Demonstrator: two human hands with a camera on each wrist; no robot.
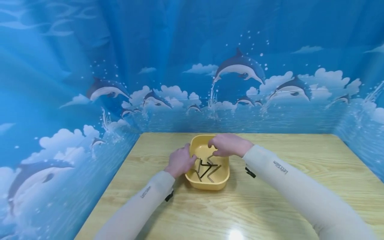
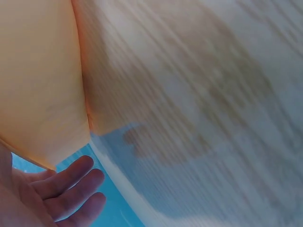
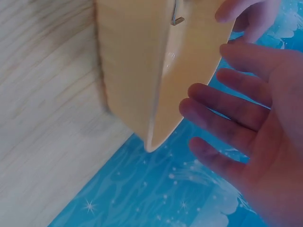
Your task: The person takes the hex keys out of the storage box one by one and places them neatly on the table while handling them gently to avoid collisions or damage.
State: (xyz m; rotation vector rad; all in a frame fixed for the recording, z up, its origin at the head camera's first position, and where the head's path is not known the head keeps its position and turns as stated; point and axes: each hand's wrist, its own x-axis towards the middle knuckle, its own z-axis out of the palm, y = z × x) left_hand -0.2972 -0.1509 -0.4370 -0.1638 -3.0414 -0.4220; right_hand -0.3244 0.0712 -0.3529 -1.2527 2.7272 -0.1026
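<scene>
A yellow plastic basin (image 1: 210,186) stands on the wooden table, holding several L-shaped hex keys (image 1: 206,171), some black and some grey metal. My left hand (image 1: 181,160) grips the basin's left rim, thumb over the inside and fingers outside. In the left wrist view, the fingers of the left hand (image 2: 61,189) show beside the basin wall (image 2: 42,80). Above the far right part of the basin hovers my right hand (image 1: 229,144), its fingers spread and loosely bent. The right wrist view shows nothing held in the right hand (image 3: 265,113); one hex key (image 3: 177,20) lies partly in sight.
The wooden table (image 1: 279,200) extends around the basin on both sides. Blue curtains (image 1: 180,116) printed with dolphins and clouds close off the back and sides. Both forearms wear pale sleeves (image 1: 285,170) with dark straps near the wrists.
</scene>
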